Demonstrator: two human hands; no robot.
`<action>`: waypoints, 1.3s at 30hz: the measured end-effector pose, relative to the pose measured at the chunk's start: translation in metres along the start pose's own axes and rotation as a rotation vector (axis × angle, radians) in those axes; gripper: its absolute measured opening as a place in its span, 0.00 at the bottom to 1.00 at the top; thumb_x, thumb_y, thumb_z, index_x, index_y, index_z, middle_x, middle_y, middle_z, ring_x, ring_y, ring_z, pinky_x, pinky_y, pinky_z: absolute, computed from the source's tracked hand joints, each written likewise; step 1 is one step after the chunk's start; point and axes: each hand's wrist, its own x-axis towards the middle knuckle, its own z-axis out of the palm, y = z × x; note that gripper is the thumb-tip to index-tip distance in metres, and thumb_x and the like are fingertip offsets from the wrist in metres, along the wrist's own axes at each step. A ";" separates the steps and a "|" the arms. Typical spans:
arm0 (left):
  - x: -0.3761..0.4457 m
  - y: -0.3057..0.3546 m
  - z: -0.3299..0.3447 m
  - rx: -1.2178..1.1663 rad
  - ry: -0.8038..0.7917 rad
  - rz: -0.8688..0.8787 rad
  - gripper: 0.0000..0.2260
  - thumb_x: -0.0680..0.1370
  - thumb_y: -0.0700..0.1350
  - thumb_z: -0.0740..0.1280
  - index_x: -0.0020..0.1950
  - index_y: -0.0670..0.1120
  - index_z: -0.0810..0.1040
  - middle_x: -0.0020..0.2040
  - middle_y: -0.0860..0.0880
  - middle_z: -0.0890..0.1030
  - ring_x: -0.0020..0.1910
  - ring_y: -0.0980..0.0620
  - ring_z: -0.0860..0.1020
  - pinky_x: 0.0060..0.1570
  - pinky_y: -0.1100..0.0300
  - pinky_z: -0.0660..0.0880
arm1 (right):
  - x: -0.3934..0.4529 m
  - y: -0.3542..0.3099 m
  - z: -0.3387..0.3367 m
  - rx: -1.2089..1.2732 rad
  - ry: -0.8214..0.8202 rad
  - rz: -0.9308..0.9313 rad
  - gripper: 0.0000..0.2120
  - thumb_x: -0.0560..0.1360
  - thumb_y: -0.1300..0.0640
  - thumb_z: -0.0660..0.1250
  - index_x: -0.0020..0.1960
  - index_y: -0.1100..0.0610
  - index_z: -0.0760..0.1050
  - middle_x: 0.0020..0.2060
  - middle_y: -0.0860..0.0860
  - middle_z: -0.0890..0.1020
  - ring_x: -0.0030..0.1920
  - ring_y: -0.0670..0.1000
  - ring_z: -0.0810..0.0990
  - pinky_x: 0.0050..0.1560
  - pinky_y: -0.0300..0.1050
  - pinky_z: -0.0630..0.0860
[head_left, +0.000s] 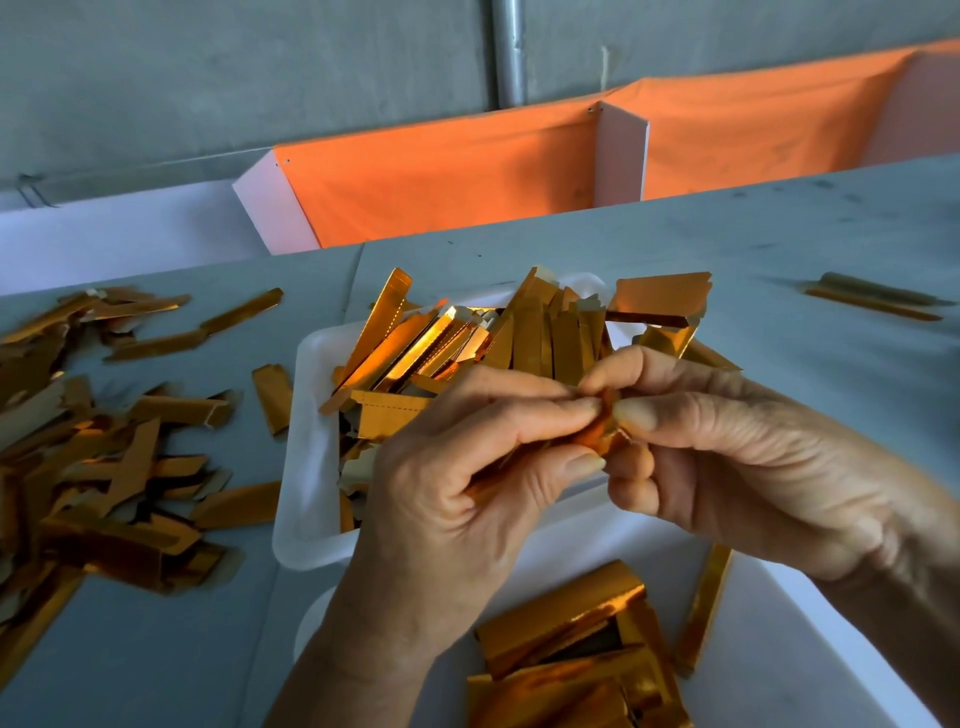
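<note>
At frame centre, the left hand (467, 467) and right hand (727, 457) meet fingertip to fingertip, both pinching one gold strip (597, 434) above the tray (306, 467).

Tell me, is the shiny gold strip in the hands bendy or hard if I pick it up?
Probably bendy: the gold strip looks creased where the left hand and right hand pinch it. Likely very light, being thin like the strips heaped in the white tray. Its glossy face may feel slippery.
</note>
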 end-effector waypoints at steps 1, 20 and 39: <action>0.000 0.000 0.000 0.002 0.003 0.004 0.10 0.74 0.41 0.68 0.55 0.43 0.79 0.51 0.48 0.79 0.53 0.54 0.79 0.51 0.65 0.74 | 0.001 0.000 -0.001 -0.006 0.005 -0.005 0.14 0.65 0.60 0.77 0.49 0.58 0.82 0.35 0.53 0.80 0.33 0.46 0.80 0.36 0.40 0.79; 0.000 0.003 0.001 -0.032 0.011 0.009 0.09 0.75 0.41 0.68 0.55 0.44 0.78 0.52 0.48 0.78 0.53 0.54 0.79 0.51 0.64 0.74 | -0.002 -0.005 0.009 -0.052 0.056 -0.036 0.10 0.65 0.60 0.73 0.46 0.58 0.82 0.32 0.53 0.79 0.31 0.46 0.79 0.35 0.39 0.78; -0.003 0.004 0.005 -0.082 0.091 -0.170 0.13 0.76 0.44 0.67 0.61 0.48 0.77 0.48 0.56 0.82 0.47 0.59 0.81 0.45 0.70 0.75 | -0.006 -0.012 0.004 -0.092 0.117 -0.041 0.15 0.67 0.55 0.77 0.51 0.59 0.82 0.34 0.52 0.77 0.32 0.46 0.79 0.34 0.39 0.79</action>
